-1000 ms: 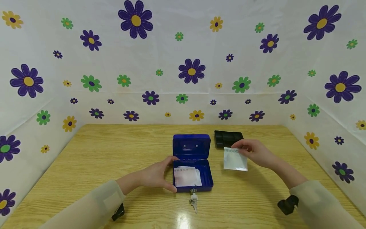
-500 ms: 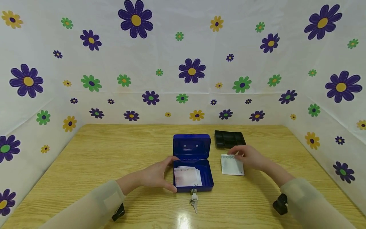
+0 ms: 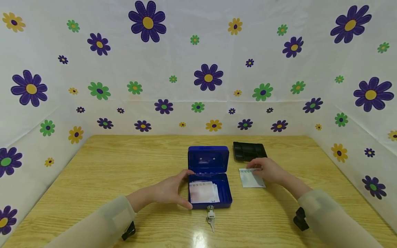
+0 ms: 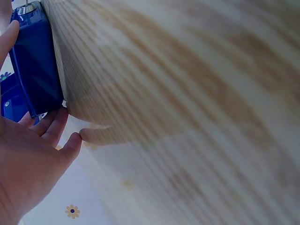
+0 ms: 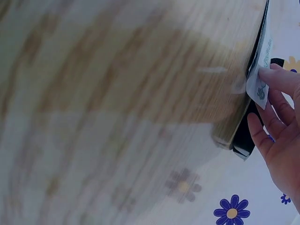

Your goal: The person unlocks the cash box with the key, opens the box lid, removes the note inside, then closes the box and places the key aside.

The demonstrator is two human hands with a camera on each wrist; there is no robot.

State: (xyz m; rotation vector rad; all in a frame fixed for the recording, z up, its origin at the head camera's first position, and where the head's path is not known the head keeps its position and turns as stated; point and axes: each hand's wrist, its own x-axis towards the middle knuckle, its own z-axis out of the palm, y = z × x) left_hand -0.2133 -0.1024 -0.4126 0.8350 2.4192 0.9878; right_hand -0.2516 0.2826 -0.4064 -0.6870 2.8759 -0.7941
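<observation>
A blue cash box (image 3: 229, 203) stands on the table with its lid raised, a stack of paper notes (image 3: 203, 193) lying in its left part. My left hand (image 3: 169, 189) holds the box's left side, thumb at the front corner and fingers at the back one. In the left wrist view, this hand (image 4: 35, 159) spans the blue box wall (image 4: 37, 65). To the right of the box, my right hand (image 3: 270, 171) pinches a pale paper note (image 3: 250, 179) by its upper right part. The right wrist view shows this note (image 5: 258, 89) between thumb and fingers.
Keys (image 3: 211, 220) hang from the lock at the front of the cash box. A black compartment tray (image 3: 248, 150) lies behind the right hand. The wooden table (image 3: 124, 155) is enclosed by a flower-printed white cloth (image 3: 173, 62).
My right hand has come down and slightly left with the note, and more of the black tray now shows. The left hand and the cash box have stayed put.
</observation>
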